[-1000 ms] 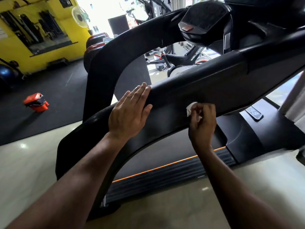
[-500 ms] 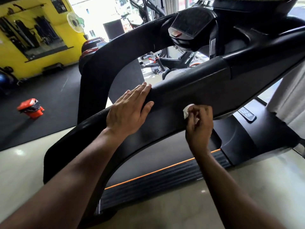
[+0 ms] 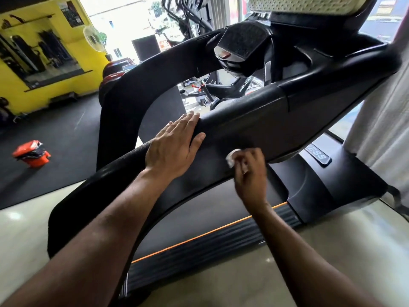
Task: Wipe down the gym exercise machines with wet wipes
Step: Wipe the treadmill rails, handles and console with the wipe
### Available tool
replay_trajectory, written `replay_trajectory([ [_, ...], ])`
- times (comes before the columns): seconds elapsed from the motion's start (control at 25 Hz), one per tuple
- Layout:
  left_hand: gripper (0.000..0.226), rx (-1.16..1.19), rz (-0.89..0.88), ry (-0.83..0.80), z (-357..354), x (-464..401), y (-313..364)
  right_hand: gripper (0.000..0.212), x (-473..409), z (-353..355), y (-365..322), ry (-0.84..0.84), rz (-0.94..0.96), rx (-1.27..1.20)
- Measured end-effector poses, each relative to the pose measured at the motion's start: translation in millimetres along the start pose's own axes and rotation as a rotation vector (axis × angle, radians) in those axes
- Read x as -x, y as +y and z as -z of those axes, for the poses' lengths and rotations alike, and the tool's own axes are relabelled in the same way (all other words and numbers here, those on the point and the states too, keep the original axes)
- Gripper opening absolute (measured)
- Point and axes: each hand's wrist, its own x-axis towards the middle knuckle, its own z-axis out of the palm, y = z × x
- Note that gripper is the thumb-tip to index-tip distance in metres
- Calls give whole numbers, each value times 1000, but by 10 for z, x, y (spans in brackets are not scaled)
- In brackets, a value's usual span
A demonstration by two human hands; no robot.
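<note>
White and crumpled, the small wet wipe [image 3: 231, 157] sits pinched in our right hand [image 3: 250, 173], pressed to the black treadmill side rail [image 3: 254, 127]; our left hand [image 3: 174, 147] lies flat, fingers straight, beside it.

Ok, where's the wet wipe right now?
In the head view, the wet wipe is bunched in the right hand, pressed to the treadmill's black side rail, just right of the flat left hand.
</note>
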Motion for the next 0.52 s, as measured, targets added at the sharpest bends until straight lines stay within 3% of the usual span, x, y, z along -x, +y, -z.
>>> replay_trajectory([
  [0.12,57,10,20,-15,20,-27,25,14,-446,274,182,287,-191,-3],
  [0.2,58,34,28,-39,25,-104,96,14,-610,224,83,392,-238,-34],
  [0.28,60,59,-18,-47,6,-218,225,13,-484,40,-118,317,-169,-47],
  [0.4,59,87,-122,-81,-8,-438,419,13,-120,-111,-219,50,24,-1],
  [0.52,63,101,-208,-129,-23,-601,534,10,-328,75,4,117,25,26],
])
